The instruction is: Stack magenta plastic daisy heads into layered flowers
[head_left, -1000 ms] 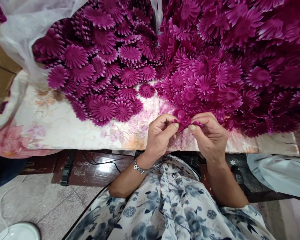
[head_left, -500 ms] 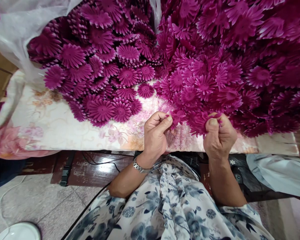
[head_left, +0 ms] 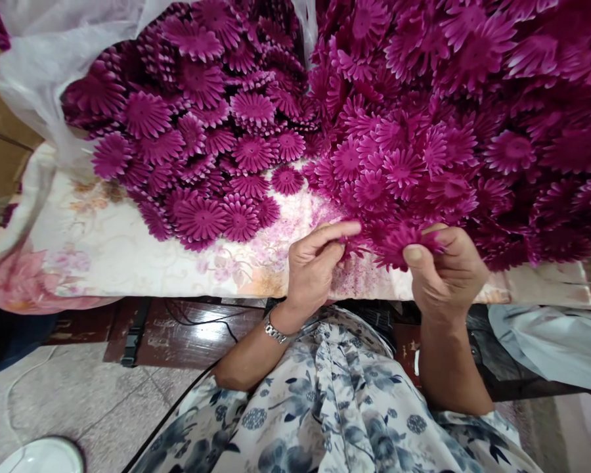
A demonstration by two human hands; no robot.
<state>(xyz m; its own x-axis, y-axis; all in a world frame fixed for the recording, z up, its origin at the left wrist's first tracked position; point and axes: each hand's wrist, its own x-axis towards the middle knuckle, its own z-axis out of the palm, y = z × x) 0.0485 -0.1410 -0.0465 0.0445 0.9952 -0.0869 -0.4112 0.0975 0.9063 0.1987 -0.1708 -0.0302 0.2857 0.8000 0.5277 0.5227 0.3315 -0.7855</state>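
Note:
Magenta fabric flower pieces lie in two heaps on a floral-cloth table [head_left: 103, 256]: one heap [head_left: 201, 131] spills from a clear plastic bag at the left, a larger heap [head_left: 448, 118] fills the right. My right hand [head_left: 448, 276] pinches a magenta flower piece [head_left: 398, 243] between thumb and fingers at the near edge of the right heap. My left hand [head_left: 315, 263] is beside it, forefinger stretched toward the flower piece, thumb tucked under, touching another small magenta piece [head_left: 352, 246]. A metal watch [head_left: 274, 332] is on my left wrist.
The clear plastic bag [head_left: 44, 72] bunches at the upper left. A white round dish [head_left: 39, 456] sits on the tiled floor at the lower left. A dark cable [head_left: 177, 401] runs below the table. Pale cloth [head_left: 551, 341] lies at the right.
My hands, first pinched together on one piece, have drawn apart. My right hand moved right and holds a flower piece; my left forefinger has straightened toward it.

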